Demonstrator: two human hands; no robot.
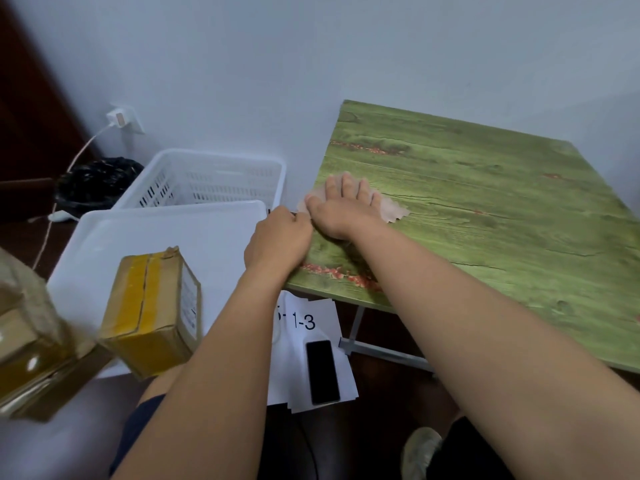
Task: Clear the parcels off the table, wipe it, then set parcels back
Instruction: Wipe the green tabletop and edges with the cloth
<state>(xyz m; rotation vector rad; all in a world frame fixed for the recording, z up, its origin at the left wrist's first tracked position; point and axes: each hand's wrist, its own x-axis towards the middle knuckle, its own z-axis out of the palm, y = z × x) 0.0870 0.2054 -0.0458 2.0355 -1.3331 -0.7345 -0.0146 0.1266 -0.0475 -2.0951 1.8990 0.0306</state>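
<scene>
Both forearms fill the lower frame, reaching up to the desk's left edge. Right hand: grip spread, fingers straight and flat, palm pressing a thin beige wipe onto the green wood-grain top near the left edge. Scalloped edge of the wipe sticks out to the right of the hand. Left hand: fingers curled at the desk edge, knuckles touching the right hand's thumb side; seems to pinch something at the edge, cannot tell what.

Parcel: brown carton with yellow tape and a label on its side, sitting off the desk in the near corner of a white tray to the left. Second parcel, blurred, at far left frame edge, close to camera. White slotted basket behind the tray, against the wall. Black bag left of the basket. Under the desk edge: white paper sheets marked "1-3" with a black phone lying on them.
</scene>
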